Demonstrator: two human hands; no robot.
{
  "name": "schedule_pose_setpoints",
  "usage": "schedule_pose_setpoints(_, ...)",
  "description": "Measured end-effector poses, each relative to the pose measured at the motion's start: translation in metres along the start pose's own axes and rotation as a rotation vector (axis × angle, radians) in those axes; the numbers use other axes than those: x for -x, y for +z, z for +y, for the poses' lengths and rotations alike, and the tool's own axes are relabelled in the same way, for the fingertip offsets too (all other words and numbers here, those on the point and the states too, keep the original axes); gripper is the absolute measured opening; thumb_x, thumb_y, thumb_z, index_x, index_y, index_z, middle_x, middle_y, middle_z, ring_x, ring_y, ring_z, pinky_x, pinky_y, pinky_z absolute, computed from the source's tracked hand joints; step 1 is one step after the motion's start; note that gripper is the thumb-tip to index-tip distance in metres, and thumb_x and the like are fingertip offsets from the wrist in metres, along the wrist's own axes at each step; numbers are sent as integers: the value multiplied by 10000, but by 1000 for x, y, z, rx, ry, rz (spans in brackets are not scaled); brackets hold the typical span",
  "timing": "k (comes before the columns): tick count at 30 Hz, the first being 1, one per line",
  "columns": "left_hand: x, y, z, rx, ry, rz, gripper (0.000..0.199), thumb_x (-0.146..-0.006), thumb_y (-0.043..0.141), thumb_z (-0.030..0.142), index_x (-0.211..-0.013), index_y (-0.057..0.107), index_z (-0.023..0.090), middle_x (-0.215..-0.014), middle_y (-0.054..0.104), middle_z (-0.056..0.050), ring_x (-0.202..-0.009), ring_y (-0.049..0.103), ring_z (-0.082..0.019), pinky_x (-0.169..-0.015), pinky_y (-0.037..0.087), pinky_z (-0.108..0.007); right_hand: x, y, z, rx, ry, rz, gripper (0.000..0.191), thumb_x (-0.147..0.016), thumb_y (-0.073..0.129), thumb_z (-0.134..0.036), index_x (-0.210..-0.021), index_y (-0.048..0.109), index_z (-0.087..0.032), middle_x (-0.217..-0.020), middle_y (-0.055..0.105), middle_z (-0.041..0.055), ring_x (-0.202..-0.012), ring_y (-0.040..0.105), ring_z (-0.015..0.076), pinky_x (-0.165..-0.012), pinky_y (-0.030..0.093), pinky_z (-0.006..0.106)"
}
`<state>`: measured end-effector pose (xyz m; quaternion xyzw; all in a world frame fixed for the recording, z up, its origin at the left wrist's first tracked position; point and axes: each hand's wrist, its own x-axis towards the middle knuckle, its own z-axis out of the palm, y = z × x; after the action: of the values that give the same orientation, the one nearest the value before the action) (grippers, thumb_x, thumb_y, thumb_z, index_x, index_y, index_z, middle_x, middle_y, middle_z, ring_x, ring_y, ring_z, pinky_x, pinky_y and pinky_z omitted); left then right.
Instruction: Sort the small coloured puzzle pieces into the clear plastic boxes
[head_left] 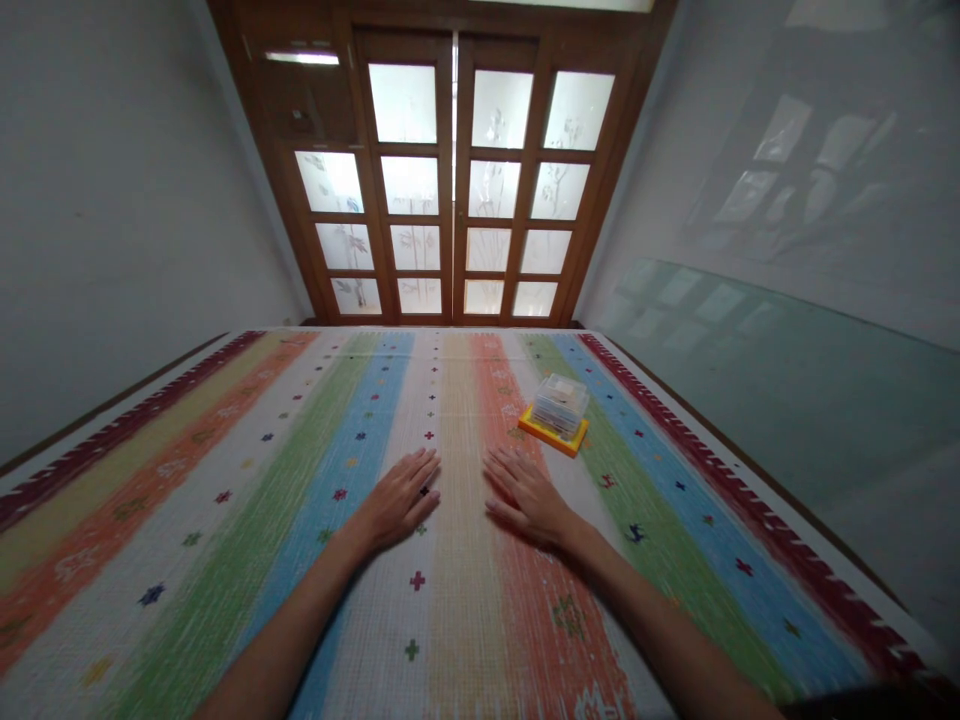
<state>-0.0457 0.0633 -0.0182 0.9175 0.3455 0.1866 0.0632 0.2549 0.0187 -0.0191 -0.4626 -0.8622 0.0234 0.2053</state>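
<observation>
My left hand (pixel 401 497) lies on the striped cloth (pixel 459 570), palm down, its fingers stretched out and holding nothing. Across a strip of pale yellow cloth, my right hand (pixel 526 497) rests in the same way, fingers extended, thumb a little apart. Beyond my right hand, slightly to the right, a clear plastic box (pixel 561 400) with flat items inside sits on a yellow, flat-edged object (pixel 553 433). Neither hand touches the box. What is inside the box is too small to tell.
Wooden doors (pixel 454 180) with frosted glass panes stand beyond the far edge of the table. A pale wall (pixel 112 220) is on the left. A greenish glass panel (pixel 787 400) leans along the right wall.
</observation>
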Motion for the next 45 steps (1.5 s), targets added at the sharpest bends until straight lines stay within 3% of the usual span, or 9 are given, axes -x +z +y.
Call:
schedule_pose_setpoints(9, 1, -4, 6, 13, 7, -159, 601, -1038, 394, 486, -1568, 352, 208, -1630, 349, -134, -1532, 290, -294, -1252, 252, -546, 6, 6, -3, -27, 23, -90, 627, -1020, 460, -503, -1555, 422, -179, -1604, 384, 160, -1498, 348, 318, -1207, 324, 567)
schedule_pose_setpoints(17, 4, -3, 6, -3, 22, -161, 619, -1032, 413, 505, -1590, 294, 264, -1650, 297, -111, -1544, 251, -287, -1258, 235, -529, 7, 10, -2, 16, -4, -89, 559, -1021, 471, -449, -1504, 501, -168, -1592, 404, 166, -1490, 362, 320, -1208, 328, 561)
schedule_pose_setpoints(28, 3, -2, 8, -21, -13, -199, 613, -1044, 349, 525, -1577, 335, 222, -1648, 309, -128, -1548, 250, -286, -1261, 228, -522, 5, 8, -3, -2, -10, -73, 554, -1035, 443, -448, -1522, 478, -186, -1588, 414, 150, -1487, 371, 309, -1203, 343, 563)
schedule_pose_setpoints(34, 3, -1, 7, -10, 2, -166, 599, -1043, 377, 511, -1582, 321, 256, -1646, 315, -109, -1545, 256, -274, -1263, 229, -512, 5, 10, -2, 9, -6, -79, 567, -1035, 441, -455, -1522, 476, -166, -1590, 409, 151, -1489, 366, 310, -1206, 346, 550)
schedule_pose_setpoints(45, 2, -2, 8, -14, -49, -233, 626, -1042, 324, 552, -1578, 330, 229, -1659, 276, -107, -1554, 219, -277, -1270, 205, -530, 6, 15, 3, 10, -29, -65, 555, -1041, 447, -441, -1527, 469, -175, -1586, 416, 157, -1492, 364, 301, -1209, 336, 542)
